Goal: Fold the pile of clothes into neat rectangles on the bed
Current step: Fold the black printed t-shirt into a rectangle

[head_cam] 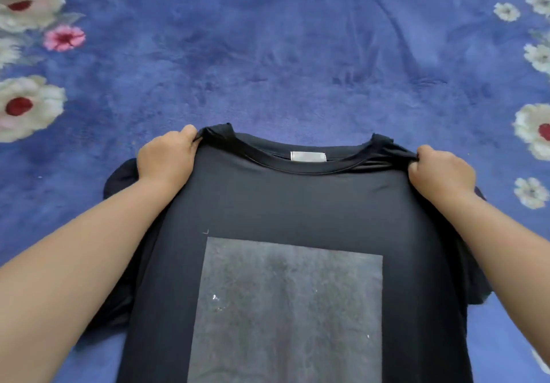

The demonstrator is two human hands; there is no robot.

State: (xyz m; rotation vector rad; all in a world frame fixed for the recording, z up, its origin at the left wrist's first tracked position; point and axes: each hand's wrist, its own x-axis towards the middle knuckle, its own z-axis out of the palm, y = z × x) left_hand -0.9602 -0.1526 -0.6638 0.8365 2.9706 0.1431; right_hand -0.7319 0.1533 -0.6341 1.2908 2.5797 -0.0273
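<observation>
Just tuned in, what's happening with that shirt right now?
A person is holding a dark T-shirt by its shoulders, the left hand and right hand each pinching fabric beside the collar. The shirt is spread front up over a blue flowered blanket, its grey square print showing. No fold is made yet.

Colours I see from the head camera

My shirt [297, 204] is black with a grey square print [288, 308] and white label [308, 156]; the blanket [268, 55] is blue with white and pink flowers [64, 37].
</observation>
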